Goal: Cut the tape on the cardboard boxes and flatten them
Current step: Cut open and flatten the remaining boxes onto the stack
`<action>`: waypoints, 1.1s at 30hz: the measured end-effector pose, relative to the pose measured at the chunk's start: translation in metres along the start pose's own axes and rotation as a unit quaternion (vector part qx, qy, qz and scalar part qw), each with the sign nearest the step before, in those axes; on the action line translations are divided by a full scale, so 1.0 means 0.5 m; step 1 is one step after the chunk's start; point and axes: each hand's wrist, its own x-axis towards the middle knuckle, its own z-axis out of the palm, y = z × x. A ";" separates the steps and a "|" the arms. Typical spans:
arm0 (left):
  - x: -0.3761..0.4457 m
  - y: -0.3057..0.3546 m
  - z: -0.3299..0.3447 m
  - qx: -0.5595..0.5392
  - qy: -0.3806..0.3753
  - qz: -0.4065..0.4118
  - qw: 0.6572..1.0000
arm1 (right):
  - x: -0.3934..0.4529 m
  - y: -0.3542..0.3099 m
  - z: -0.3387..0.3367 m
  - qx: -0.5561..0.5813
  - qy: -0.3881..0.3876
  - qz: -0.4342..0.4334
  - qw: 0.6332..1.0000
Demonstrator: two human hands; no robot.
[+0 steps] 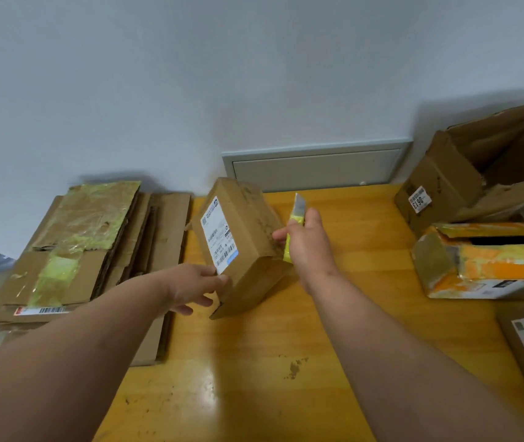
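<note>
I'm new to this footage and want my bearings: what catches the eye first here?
At the centre of the wooden table a small closed cardboard box stands tilted, the left hand holding its near corner and the right hand gripping a yellow knife beside it, blade up. To the left lies a stack of flattened cardboard; to the right sit opened boxes, one orange.

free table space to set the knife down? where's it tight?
Bare table in front of the held box, between the forearms. A second patch lies between the right hand and the orange box. Crowded: flattened stack on the left, open boxes on the right.
</note>
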 end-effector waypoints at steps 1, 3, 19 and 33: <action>-0.005 -0.005 0.005 -0.023 -0.010 -0.003 1.000 | -0.005 -0.016 0.007 -0.012 -0.019 -0.018 1.000; -0.005 -0.012 0.016 0.043 0.006 0.002 0.999 | -0.016 -0.040 0.023 -0.018 -0.063 -0.039 0.997; -0.008 0.028 -0.030 0.457 0.274 0.227 0.815 | -0.016 -0.020 0.025 -0.045 0.090 -0.088 0.991; 0.025 0.168 0.009 0.517 0.262 0.250 0.775 | 0.006 0.053 -0.079 -0.077 0.052 0.038 0.995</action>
